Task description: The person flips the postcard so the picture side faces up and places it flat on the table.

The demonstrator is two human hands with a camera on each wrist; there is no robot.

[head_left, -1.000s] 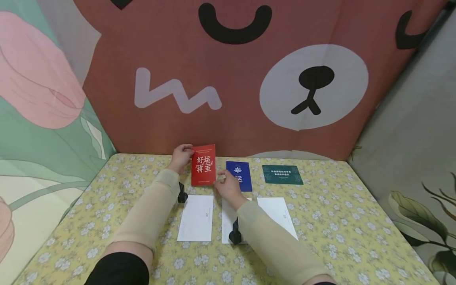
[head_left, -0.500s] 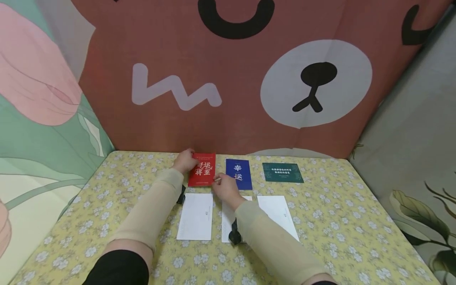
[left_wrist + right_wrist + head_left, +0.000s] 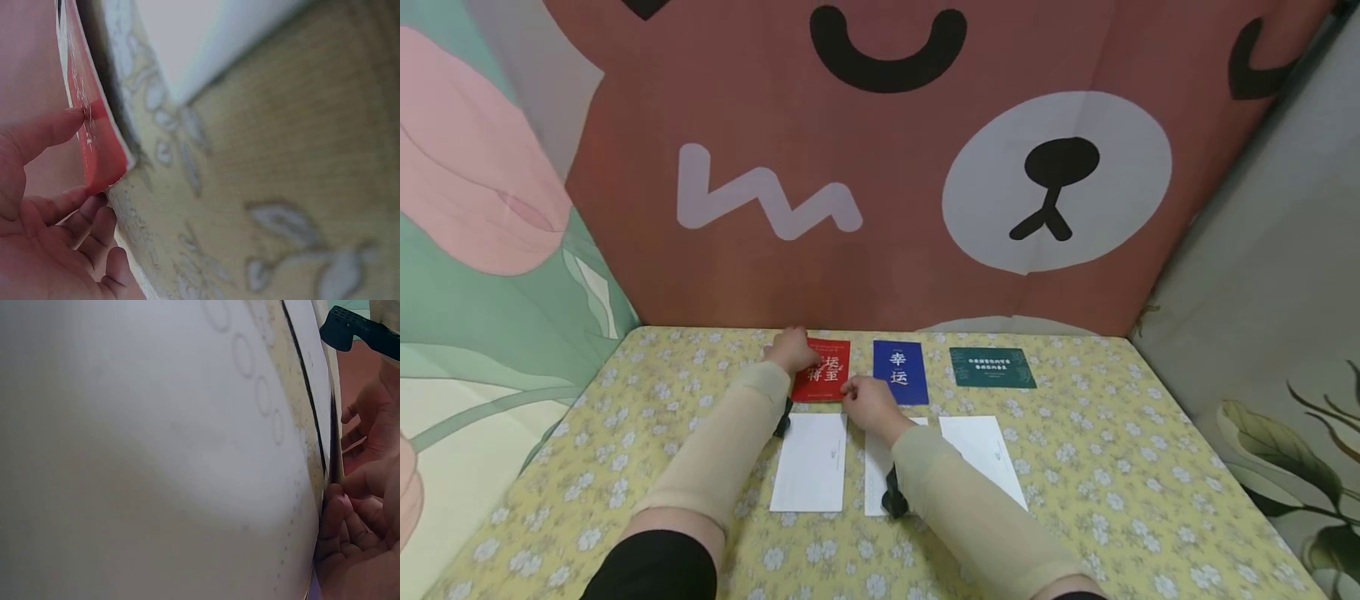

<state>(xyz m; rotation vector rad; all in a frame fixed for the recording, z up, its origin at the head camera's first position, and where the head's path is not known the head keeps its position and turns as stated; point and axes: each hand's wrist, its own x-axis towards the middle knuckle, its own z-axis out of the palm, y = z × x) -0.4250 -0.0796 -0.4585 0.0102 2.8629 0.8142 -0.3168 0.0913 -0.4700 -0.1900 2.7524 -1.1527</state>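
A red card [image 3: 823, 382] with white Chinese characters lies at the back of the table, low over the cloth. My left hand [image 3: 791, 350] pinches its left side. In the left wrist view the thumb presses the red face [image 3: 103, 140] while the fingertips sit at the edge behind it. At the card's lower right corner my right hand [image 3: 872, 406] pinches the edge between thumb and index finger, as the right wrist view shows. Beside it on the right lies a blue card [image 3: 900, 372], its lower edge close to my right hand.
A green card [image 3: 992, 367] lies farther right in the back row. Nearer me are a left white card [image 3: 808, 462], a middle white card [image 3: 875, 479] partly hidden by my right arm, and a right white card [image 3: 981, 450]. A brown printed backdrop [image 3: 902, 283] rises behind the table.
The red card was tilted up facing me a second ago; it has come down nearly flat and slightly toward me. Both hands have lowered with it. The other cards stayed put.
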